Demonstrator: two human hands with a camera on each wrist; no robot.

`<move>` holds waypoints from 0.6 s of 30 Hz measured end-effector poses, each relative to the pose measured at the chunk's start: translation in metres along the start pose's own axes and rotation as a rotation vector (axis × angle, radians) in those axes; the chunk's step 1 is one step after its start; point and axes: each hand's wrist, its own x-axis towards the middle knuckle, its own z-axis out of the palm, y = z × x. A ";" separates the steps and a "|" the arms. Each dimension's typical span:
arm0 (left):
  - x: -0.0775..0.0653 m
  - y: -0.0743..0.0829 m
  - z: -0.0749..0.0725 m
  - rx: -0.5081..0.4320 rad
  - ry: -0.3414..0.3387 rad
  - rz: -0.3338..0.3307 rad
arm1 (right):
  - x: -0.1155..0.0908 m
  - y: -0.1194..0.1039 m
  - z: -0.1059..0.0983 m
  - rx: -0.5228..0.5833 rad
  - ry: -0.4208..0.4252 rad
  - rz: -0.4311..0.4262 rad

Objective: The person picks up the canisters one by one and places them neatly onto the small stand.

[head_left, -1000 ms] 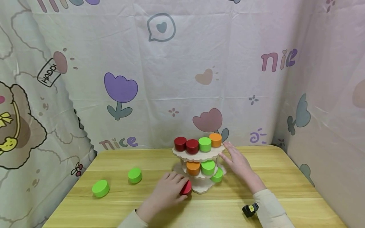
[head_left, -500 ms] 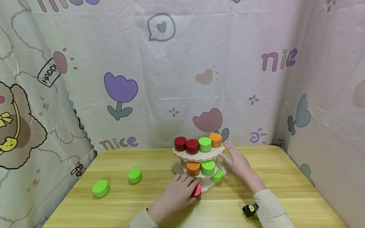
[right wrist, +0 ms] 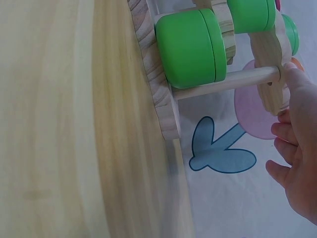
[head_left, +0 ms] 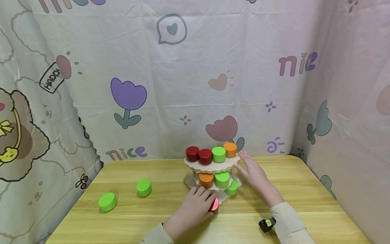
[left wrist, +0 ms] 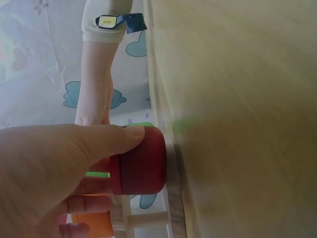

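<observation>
My left hand grips a red round block at the front of the lowest tier of a wooden three-tier stand. In the left wrist view the thumb lies along the side of this red block, whose base is at the tier; whether it bears fully on it I cannot tell. At the stand's right side, my right hand touches the scalloped top tier with fairly straight fingers. Two dark red blocks, one green and one orange stand on top. The middle tier bears an orange block and a green block.
A green block sits low at the stand's right. Two loose green blocks, a nearer one and a farther one, lie on the wooden table to the left. A printed cloth hangs behind the table.
My left hand has moved rightward with the red block, along the front of the lowest tier, and slowed. The right hand and the stand have stayed in place.
</observation>
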 end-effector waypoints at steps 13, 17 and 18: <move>0.007 0.003 0.004 0.001 0.111 -0.012 | 0.000 0.001 0.000 0.000 0.001 0.001; 0.010 0.004 0.006 0.026 0.168 -0.003 | 0.000 0.001 0.000 -0.001 -0.002 0.001; 0.011 0.004 0.007 0.028 0.182 -0.001 | 0.000 0.001 0.000 0.000 -0.002 0.001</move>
